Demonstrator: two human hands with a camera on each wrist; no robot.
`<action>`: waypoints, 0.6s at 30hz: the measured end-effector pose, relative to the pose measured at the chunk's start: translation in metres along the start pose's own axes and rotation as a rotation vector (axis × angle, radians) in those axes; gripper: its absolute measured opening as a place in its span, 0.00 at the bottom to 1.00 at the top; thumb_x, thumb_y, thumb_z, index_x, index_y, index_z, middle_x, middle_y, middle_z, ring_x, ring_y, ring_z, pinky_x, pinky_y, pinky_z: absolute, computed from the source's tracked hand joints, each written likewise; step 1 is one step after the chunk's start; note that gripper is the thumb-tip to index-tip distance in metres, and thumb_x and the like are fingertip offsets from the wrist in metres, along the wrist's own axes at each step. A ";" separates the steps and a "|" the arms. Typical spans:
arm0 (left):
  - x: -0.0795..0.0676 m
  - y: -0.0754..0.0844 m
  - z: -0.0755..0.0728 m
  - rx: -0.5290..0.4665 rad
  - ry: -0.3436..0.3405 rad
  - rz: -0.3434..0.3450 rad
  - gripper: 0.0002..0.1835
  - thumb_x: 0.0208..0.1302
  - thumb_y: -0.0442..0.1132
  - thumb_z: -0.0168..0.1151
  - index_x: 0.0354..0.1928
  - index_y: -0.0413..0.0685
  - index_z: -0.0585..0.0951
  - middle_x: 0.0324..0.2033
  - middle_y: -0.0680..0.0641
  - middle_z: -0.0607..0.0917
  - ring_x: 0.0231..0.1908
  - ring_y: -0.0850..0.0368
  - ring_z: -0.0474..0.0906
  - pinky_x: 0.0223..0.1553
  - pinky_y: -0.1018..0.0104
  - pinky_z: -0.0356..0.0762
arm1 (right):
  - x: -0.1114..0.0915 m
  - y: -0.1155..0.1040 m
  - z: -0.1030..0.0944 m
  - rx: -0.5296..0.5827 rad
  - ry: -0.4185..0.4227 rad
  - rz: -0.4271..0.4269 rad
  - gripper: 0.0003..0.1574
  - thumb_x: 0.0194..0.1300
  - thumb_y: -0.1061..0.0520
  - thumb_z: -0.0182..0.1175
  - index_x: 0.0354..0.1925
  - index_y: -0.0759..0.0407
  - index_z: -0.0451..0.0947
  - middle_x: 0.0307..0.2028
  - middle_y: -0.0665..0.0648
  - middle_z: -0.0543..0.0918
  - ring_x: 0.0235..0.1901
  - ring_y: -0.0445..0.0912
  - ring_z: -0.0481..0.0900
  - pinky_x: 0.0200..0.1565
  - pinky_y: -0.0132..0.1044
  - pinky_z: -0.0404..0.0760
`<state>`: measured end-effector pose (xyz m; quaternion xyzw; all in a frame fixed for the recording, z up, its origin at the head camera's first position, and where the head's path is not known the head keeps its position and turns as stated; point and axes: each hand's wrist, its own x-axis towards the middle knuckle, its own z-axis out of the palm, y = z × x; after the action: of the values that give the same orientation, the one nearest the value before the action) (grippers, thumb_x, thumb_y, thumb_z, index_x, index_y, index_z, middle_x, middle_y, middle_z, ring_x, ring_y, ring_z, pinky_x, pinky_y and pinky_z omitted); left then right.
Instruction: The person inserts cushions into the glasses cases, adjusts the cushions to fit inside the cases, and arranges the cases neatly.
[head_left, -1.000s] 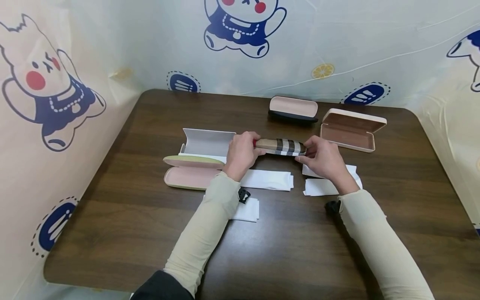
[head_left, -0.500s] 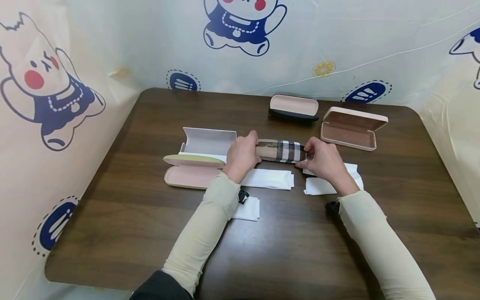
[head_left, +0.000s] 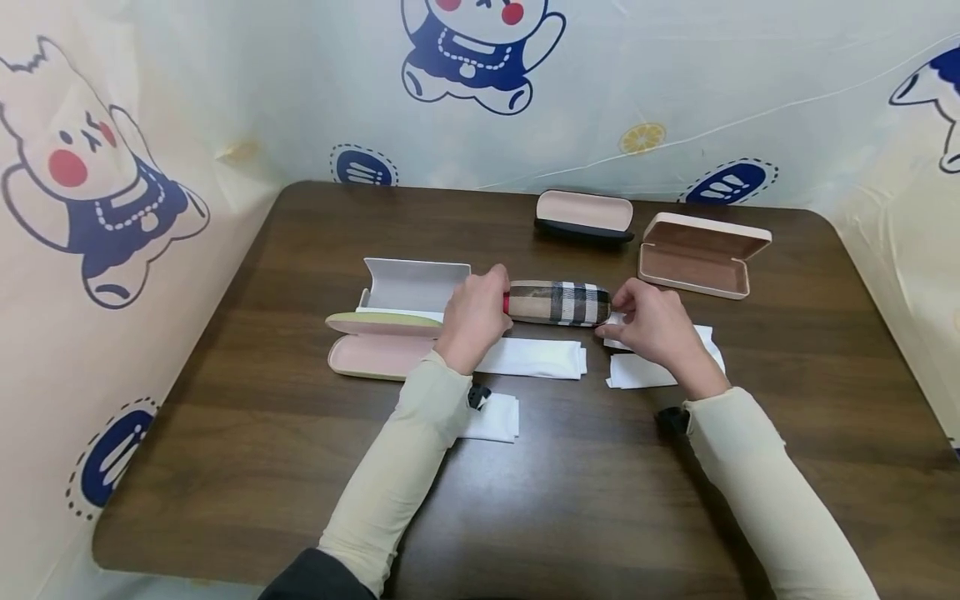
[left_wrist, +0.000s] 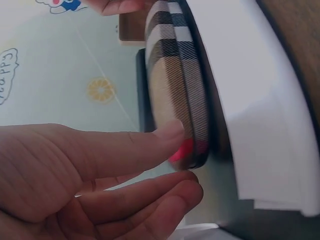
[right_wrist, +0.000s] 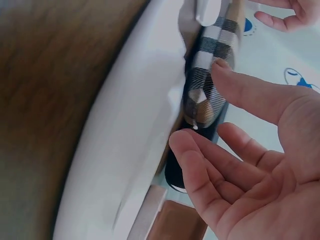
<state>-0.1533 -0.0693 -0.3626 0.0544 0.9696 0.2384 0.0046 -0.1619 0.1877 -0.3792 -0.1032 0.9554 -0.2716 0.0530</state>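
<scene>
A closed plaid glasses case (head_left: 558, 302) in tan, black and white lies on the table between my hands. My left hand (head_left: 474, 312) is at its left end; in the left wrist view, the thumb (left_wrist: 170, 134) overlaps the case's red stripe and the fingers sit just past the end, whether touching I cannot tell. At the other end is my right hand (head_left: 654, 325), its thumb and fingers spread apart with a small gap to the case in the head view. The right wrist view has the case's rounded end (right_wrist: 205, 112) beside the relaxed fingers (right_wrist: 192, 172).
Several open glasses cases stand around: a green one (head_left: 378, 357), a whitish one (head_left: 416, 283), a black one with pink lining (head_left: 585, 212) and a beige one with brown lining (head_left: 697, 268). Folded white cloths (head_left: 534, 358) lie in front, others under the right hand (head_left: 641, 372).
The plaid case has turned from tilted to lying flat, its patterned top facing up. Both hands have since drawn slightly outward from its ends, and the red stripe shows again on the left.
</scene>
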 end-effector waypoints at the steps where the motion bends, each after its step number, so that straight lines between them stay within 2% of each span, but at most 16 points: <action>1: -0.002 0.000 -0.002 0.009 0.008 0.003 0.16 0.53 0.27 0.72 0.45 0.41 0.80 0.33 0.44 0.85 0.33 0.43 0.81 0.33 0.52 0.80 | -0.002 0.000 -0.001 0.007 0.003 -0.002 0.26 0.55 0.53 0.77 0.45 0.65 0.77 0.41 0.65 0.84 0.41 0.57 0.80 0.44 0.53 0.78; 5: -0.008 0.001 -0.007 0.072 0.005 0.024 0.07 0.55 0.28 0.71 0.30 0.42 0.81 0.24 0.46 0.82 0.27 0.45 0.80 0.28 0.55 0.79 | -0.010 -0.003 -0.005 0.042 0.035 0.003 0.26 0.56 0.53 0.76 0.47 0.65 0.77 0.42 0.66 0.84 0.43 0.58 0.82 0.44 0.54 0.79; 9: -0.016 0.004 -0.010 0.135 -0.039 0.052 0.12 0.57 0.28 0.67 0.19 0.44 0.78 0.18 0.47 0.79 0.23 0.48 0.77 0.23 0.58 0.75 | -0.018 -0.005 -0.006 0.068 0.058 0.001 0.23 0.59 0.54 0.75 0.46 0.64 0.78 0.40 0.64 0.85 0.41 0.56 0.83 0.44 0.53 0.80; 13: -0.024 0.007 -0.010 0.181 -0.062 0.090 0.11 0.59 0.24 0.60 0.22 0.43 0.80 0.19 0.45 0.79 0.23 0.47 0.80 0.23 0.57 0.77 | -0.024 -0.008 -0.003 0.085 0.053 -0.029 0.18 0.60 0.56 0.73 0.44 0.64 0.80 0.37 0.61 0.86 0.37 0.53 0.83 0.40 0.50 0.80; 18: -0.029 0.009 -0.006 0.258 -0.084 0.132 0.12 0.67 0.24 0.52 0.33 0.40 0.85 0.27 0.39 0.84 0.29 0.42 0.84 0.26 0.52 0.81 | -0.028 -0.015 0.007 0.103 -0.008 -0.062 0.15 0.63 0.57 0.71 0.44 0.65 0.83 0.32 0.57 0.85 0.31 0.50 0.80 0.33 0.43 0.79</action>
<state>-0.1233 -0.0674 -0.3537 0.1280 0.9855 0.1091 0.0225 -0.1314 0.1784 -0.3761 -0.1309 0.9363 -0.3215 0.0534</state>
